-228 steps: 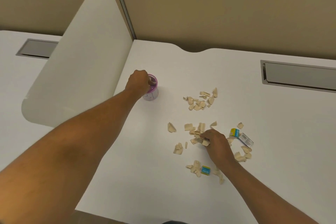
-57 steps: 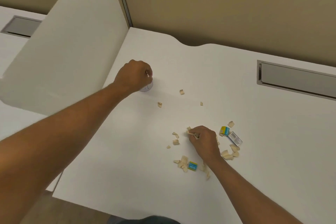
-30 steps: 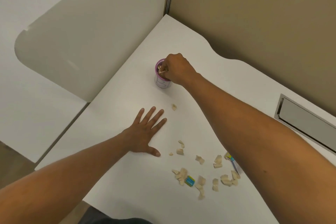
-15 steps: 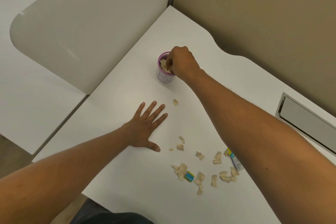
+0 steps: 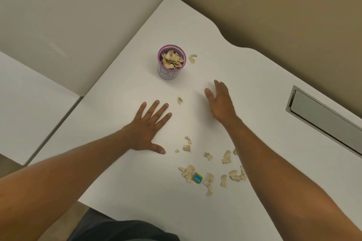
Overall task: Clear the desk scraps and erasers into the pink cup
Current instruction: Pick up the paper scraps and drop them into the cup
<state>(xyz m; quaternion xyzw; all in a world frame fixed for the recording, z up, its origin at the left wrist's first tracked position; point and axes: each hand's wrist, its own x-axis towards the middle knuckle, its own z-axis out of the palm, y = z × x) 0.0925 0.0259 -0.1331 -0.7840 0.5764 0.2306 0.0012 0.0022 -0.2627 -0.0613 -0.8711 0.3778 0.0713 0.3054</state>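
The pink cup (image 5: 171,62) stood upright on the surface (image 5: 121,92), heaped with scraps. The right hand (image 5: 221,101) hovered empty with fingers spread, between the cup and the main scrap cluster (image 5: 207,170), which lay toward the person, nearer that arm. The left hand (image 5: 148,129) lay flat, fingers splayed, holding nothing. One blue eraser (image 5: 197,178) sat in the cluster; a second coloured item beside the right forearm was mostly hidden. Roughly fifteen loose scraps remained, one just beside the cup.

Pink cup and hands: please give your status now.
Both hands empty: left hand flat on desk, right hand open. Pink cup upright, holding scraps. Loose scraps and blue eraser still out. Nothing blocking.
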